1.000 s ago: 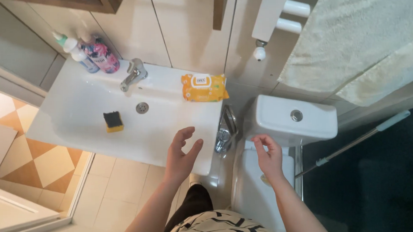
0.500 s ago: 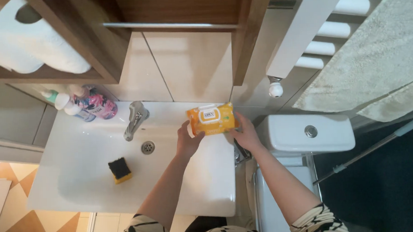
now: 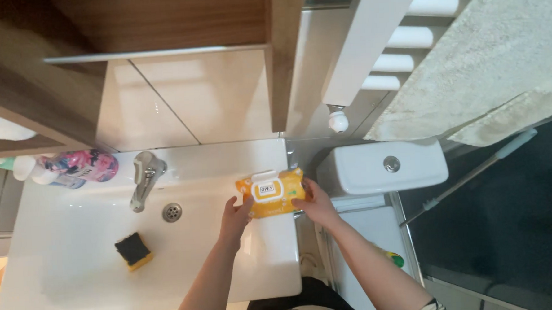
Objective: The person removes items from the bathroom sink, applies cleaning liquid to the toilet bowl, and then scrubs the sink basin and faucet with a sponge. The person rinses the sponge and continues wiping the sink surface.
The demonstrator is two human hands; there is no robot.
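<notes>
Two hands share one orange wipes packet [image 3: 271, 193], held above the right edge of the white sink [image 3: 64, 269]. The left hand [image 3: 234, 216] clamps its left end, the right hand [image 3: 314, 203] its right end, fingers closed on it. The packet's long axis runs straight between the fingers, equally near both.

Both bare forearms extended forward and angled inward, left hand [image 3: 234, 214] curled with thumb raised, right hand [image 3: 313, 202] curled opposite it, fingers of both closed in a grip, palms turned toward each other
</notes>
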